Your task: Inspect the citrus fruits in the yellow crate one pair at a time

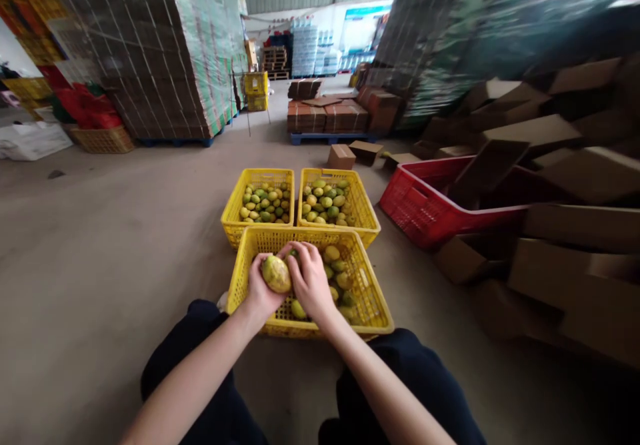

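Observation:
Above the near yellow crate, my left hand is closed around a yellow-green mango with brownish blotches. Right beside it, my right hand has its fingers curled over a greener mango, most of which the fingers hide. Several more mangoes lie in the near crate, mostly on its right side. Behind stand two more yellow crates, the left one and the right one, both holding many green and yellow mangoes.
A red crate with cardboard in it stands to the right, beside a heap of opened cardboard boxes. Farther back are a blue pallet of flattened cartons and tall wrapped stacks. My knees flank the near crate.

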`<state>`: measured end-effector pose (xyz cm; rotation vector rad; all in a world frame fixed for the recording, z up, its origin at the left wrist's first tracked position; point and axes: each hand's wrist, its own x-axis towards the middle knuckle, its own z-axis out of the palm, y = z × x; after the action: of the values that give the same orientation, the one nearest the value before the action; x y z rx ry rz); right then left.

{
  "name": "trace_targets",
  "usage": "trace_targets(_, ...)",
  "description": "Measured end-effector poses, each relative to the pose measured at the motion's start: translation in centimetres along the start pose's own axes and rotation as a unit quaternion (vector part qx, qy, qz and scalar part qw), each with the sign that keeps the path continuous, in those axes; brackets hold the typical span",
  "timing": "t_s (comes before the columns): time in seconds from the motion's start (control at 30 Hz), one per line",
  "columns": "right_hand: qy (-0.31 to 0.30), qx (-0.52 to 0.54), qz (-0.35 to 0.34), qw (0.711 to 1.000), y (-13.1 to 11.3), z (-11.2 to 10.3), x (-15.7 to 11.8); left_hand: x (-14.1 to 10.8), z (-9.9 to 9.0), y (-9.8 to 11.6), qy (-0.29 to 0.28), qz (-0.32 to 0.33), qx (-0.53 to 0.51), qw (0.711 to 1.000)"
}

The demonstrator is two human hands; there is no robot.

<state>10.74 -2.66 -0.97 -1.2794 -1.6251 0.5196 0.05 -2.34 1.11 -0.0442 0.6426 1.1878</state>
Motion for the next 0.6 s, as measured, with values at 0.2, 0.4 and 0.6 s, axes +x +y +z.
trace_targets(0.2,-0.063,-0.126,-0.055,0.989,-0.4,0.0,-0.6,0.6,0.1,-0.9,0.047,0.003,0.005,0.999)
trace_targets(0.4,-0.080,-0.178,-0.128,0.972,-0.4,-0.2,-0.9,1.5,-0.8,-1.2,0.036,0.023,0.003,0.999)
trace_targets(0.6,-0.022,-0.175,-0.208,0.962,0.2,-0.3,-0.7,1.9,-0.8,-1.1,-0.028,0.030,0.008,0.999)
